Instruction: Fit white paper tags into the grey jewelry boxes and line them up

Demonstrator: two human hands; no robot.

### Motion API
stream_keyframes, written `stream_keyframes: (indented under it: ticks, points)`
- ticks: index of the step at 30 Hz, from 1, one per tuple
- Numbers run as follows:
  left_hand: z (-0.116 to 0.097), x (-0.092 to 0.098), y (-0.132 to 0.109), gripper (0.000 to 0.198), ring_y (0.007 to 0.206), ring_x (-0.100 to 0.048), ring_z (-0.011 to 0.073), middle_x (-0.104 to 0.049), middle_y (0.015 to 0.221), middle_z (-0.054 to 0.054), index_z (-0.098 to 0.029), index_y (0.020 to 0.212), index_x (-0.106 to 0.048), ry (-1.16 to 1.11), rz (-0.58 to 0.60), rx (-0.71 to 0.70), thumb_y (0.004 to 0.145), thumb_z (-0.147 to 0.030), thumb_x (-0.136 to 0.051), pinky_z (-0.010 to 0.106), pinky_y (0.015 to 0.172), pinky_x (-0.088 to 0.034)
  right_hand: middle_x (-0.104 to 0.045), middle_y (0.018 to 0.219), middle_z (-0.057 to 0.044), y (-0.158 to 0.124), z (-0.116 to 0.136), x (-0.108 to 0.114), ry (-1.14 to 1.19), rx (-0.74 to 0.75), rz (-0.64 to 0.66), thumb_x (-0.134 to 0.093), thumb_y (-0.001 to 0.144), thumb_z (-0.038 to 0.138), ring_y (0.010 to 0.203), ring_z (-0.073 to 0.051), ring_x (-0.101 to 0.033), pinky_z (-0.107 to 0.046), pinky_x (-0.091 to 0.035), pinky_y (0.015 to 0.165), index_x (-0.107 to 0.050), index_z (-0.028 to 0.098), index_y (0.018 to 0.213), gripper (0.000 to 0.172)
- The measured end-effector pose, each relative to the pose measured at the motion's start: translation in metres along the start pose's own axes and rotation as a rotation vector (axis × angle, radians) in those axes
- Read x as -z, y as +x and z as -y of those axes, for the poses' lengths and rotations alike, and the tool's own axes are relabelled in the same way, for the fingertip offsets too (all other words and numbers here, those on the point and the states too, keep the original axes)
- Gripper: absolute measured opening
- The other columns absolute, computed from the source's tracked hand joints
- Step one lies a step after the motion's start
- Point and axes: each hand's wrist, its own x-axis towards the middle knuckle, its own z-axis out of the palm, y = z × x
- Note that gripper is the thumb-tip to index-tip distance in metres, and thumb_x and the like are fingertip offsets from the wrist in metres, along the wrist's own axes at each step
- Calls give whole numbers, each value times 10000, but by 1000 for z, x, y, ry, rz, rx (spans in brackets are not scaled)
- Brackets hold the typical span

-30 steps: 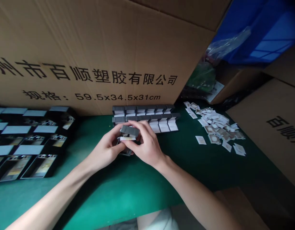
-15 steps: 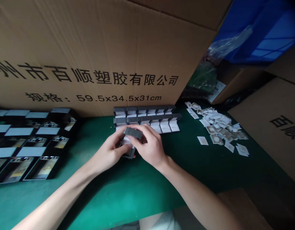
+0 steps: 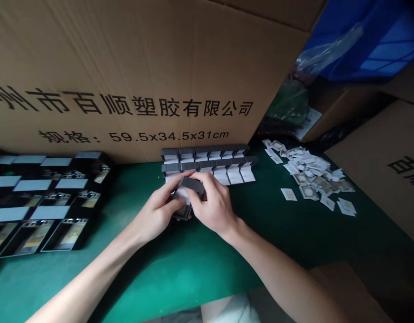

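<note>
Between both hands, above the green table (image 3: 133,273), is a small dark grey hinged box (image 3: 192,184) with a white lining, its lid raised. My left hand (image 3: 160,211) is closed round its left side, the thumb lying on the white inside. Around the lid and right side, my right hand (image 3: 212,199) is closed, its thumb by the lid's lower edge. The fingers partly hide the box. Just behind the hands stand two rows of similar grey boxes (image 3: 232,172), lids up, with white linings showing.
Larger black boxes (image 3: 63,233) with raised lids fill the left side. A pile of small white packets (image 3: 308,166) lies to the right, with one packet (image 3: 288,194) apart. A big cardboard carton (image 3: 143,67) walls the back; another carton (image 3: 389,157) stands at right.
The whole view has shifted slightly. Both hands keep hold of the grey box, whose lid looks a little more tilted; the rows and packets stay as they were.
</note>
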Motion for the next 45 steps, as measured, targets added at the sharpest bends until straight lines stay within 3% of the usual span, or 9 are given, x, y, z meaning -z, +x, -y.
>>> stream_keyframes:
  ticks: [5,12,19,23,26,30,35,40,45]
  points:
    - [3,0,3,571,1027,-687,273,-744,1185,79,-186,1413,-620,156,-66,-59,860,-327,-611,373,890,-591,-753,1175,-61,2,-2,2,-34,1,90,-598,1015,228,1087,-194,-715,-318,-587,969,-625,224,1232,218]
    - [10,-4,1,630,651,-627,167,-679,854,1,-196,1511,-496,88,26,-20,894,-288,-589,262,546,-569,-752,1155,-75,2,-3,3,-47,35,116,-544,1003,154,1085,-205,-701,-348,-586,994,-635,205,1215,237]
    - [4,-6,-3,740,604,-604,160,-634,746,-27,-183,1602,-375,87,59,-28,894,-274,-570,261,532,-563,-761,1107,-74,3,-3,5,-47,97,95,-551,986,143,1040,-202,-721,-354,-614,948,-634,218,1192,234]
    - [6,-5,-3,697,595,-565,147,-625,749,-28,-182,1588,-403,148,59,-76,911,-263,-551,250,545,-530,-772,1055,-91,3,-1,6,-94,157,71,-521,997,109,972,-205,-736,-349,-631,895,-652,183,1163,224]
    - [9,-5,-2,615,644,-582,151,-657,786,-20,-199,1544,-476,267,-8,-139,935,-257,-539,246,602,-518,-785,1067,-84,4,0,8,-168,182,61,-495,1020,105,956,-195,-752,-334,-644,894,-648,191,1234,276]
    - [12,-5,-1,502,808,-690,180,-762,1031,21,-220,1426,-615,449,-223,-255,929,-260,-560,268,745,-556,-787,1103,-77,8,0,11,-233,170,73,-460,1035,97,1017,-180,-761,-300,-652,938,-601,186,1375,378]
    - [10,-8,-5,435,880,-750,228,-792,1172,40,-227,1344,-695,609,-434,-341,930,-279,-573,324,816,-609,-760,1242,-115,9,0,14,-236,213,115,-414,1039,66,1154,-184,-736,-298,-631,1034,-586,122,1420,422]
    - [8,-8,-6,366,1111,-752,296,-765,1292,63,-211,1279,-720,653,-468,-386,958,-257,-552,386,947,-620,-729,1339,-100,6,-2,13,-243,193,178,-412,1035,59,1260,-190,-696,-313,-606,1099,-585,172,1454,467]
    - [12,-5,-3,333,1201,-727,267,-746,1336,75,-186,1263,-706,719,-487,-552,984,-195,-524,342,999,-595,-714,1366,-106,5,-4,12,-238,232,185,-408,1027,46,1270,-197,-692,-319,-601,1111,-588,145,1455,475]
